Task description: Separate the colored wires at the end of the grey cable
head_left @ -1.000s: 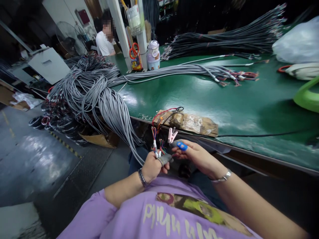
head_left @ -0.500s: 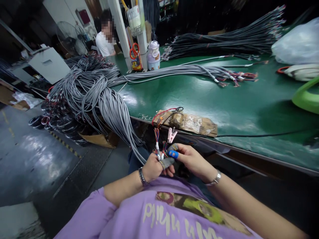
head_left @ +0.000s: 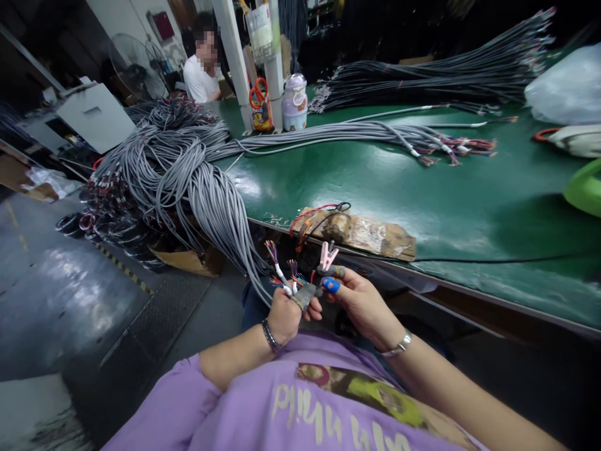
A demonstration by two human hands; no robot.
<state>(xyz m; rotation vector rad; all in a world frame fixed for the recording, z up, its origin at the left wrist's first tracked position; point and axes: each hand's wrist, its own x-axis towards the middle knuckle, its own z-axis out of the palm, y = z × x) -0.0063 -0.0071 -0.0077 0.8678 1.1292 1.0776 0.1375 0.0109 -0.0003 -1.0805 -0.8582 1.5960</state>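
My left hand (head_left: 287, 313) is closed around the ends of several grey cables, with a grey finger cot on its thumb. Fanned coloured wires (head_left: 292, 269) stick up from the white-taped cable ends (head_left: 280, 273) above that fist. Just to its right, my right hand (head_left: 359, 300) is closed in a pinch, with a grey cot on one finger and blue tape on the thumb. Whatever lies between those fingertips is too small to make out. A pink clothes peg (head_left: 327, 255) stands directly above the right fingertips, at the bench edge.
A taped wooden board (head_left: 375, 237) with red and black leads lies along the edge of the green bench (head_left: 469, 207). Heaped grey cables (head_left: 188, 169) hang over its left end. Black cable bundles (head_left: 422, 78), a lilac bottle (head_left: 295, 103) and a seated person (head_left: 200, 78) are farther back.
My hands have moved slightly apart, the left one shifting left with the cable ends. The coloured wires now lean left and spread more. The view has shifted a little.
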